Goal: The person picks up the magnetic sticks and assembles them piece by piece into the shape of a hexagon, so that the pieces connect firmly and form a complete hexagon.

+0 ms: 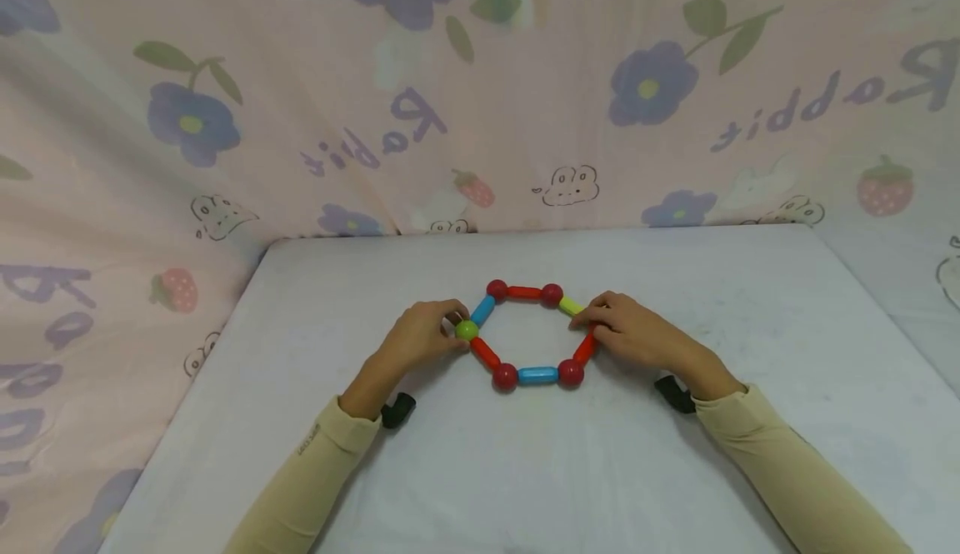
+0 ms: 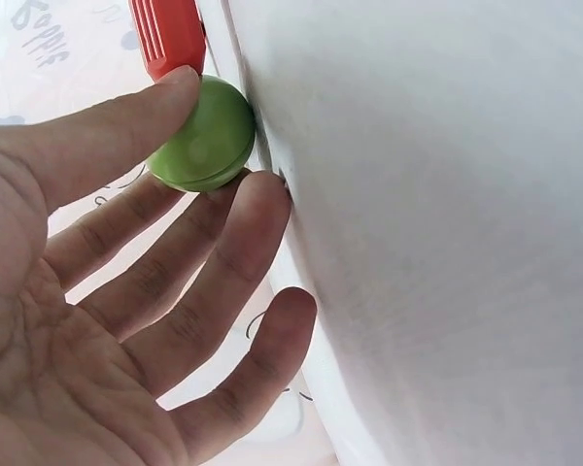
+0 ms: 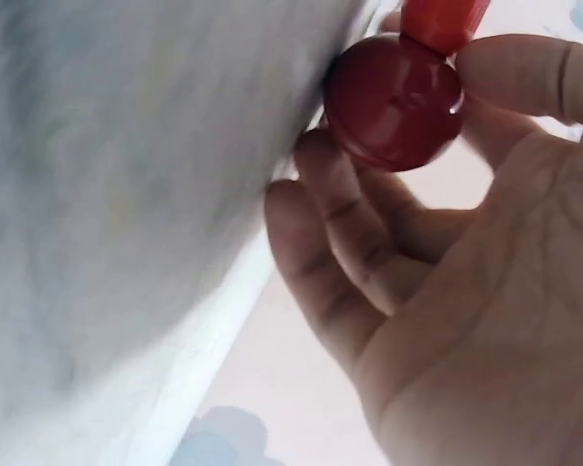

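Note:
A ring of coloured rods and balls lies on the white table, with a blue rod along its near side and a red rod along its far side. My left hand pinches the green ball at the ring's left corner, thumb beside a red rod and fingertips behind the ball. At the opposite corner my right hand grips a dark red ball between thumb and fingers, mostly hiding it in the head view. A yellow-green rod runs to that corner under the fingers.
The white-covered table ends at the back against a hanging cloth printed with flowers, strawberries and rabbits. Black wrist-worn pieces show beside the left wrist and the right wrist, close over the tabletop.

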Tool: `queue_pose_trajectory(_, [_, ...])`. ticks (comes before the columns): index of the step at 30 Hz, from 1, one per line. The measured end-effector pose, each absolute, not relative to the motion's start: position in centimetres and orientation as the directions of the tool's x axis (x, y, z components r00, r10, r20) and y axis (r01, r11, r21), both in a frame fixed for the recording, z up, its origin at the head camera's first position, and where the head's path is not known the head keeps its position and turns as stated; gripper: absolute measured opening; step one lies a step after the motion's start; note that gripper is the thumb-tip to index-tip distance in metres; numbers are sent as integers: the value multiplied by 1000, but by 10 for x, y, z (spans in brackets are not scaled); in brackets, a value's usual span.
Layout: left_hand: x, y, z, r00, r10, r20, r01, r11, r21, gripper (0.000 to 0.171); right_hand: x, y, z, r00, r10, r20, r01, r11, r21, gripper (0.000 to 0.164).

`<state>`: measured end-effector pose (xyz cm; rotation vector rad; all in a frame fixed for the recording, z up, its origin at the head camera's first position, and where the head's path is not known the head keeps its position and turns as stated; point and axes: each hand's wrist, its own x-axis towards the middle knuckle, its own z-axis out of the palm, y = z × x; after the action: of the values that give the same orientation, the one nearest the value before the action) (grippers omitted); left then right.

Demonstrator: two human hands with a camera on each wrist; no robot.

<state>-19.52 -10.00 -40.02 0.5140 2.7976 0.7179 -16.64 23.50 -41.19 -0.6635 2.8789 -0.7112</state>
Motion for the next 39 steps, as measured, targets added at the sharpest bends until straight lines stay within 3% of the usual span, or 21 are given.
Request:
queue_pose_trajectory(9, [-194, -100, -399, -916, 385, -111, 284, 819, 499, 36, -164, 234, -414, -886, -460, 55, -443, 808, -389, 41])
queue_pose_trajectory(19, [-195, -100, -402, -911, 397, -107, 299, 818, 492, 35, -164, 235, -412, -894, -447, 15, -416, 818, -398, 40])
queue_pose_trajectory(26, [-195, -101, -403, -913, 394, -109, 294, 818, 494, 35, -165, 246, -406, -888, -457, -43, -387, 795, -467, 38])
queue_pose_trajectory(39, [-197, -104, -401, -904, 412, -113, 305, 808, 505, 36, -168, 251, -407, -895, -446, -33, -398, 829, -393, 35])
